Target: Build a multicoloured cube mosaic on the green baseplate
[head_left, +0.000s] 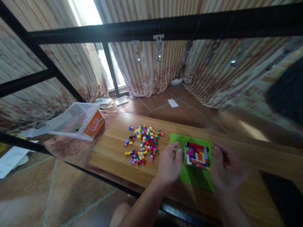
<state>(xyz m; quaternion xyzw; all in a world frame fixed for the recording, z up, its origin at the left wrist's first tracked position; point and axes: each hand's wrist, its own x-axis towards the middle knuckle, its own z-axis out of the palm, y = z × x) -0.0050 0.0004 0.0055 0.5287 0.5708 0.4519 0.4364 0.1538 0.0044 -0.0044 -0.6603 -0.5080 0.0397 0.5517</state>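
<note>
- Multicoloured brick build [197,155] on green baseplate [194,177], between both hands; all on wooden worktop [110,146].
- Left hand [168,164] just beside build's left side, with fingers half curled, small gap between thumb and index; can't tell if gripping anything.
- Right hand [226,170] near build's right side, blurred, with fingers curled in; can't tell opening or contents.
- Loose bricks [148,135] scattered left of baseplate.
- Clear bin [94,123], orange-labelled, farther left.

Green studded baseplate [176,137], bearing one multicoloured brick build [197,156]; left hand [169,165], right hand [226,165] flanking; loose bricks [149,136]; translucent bin [94,124].
</note>
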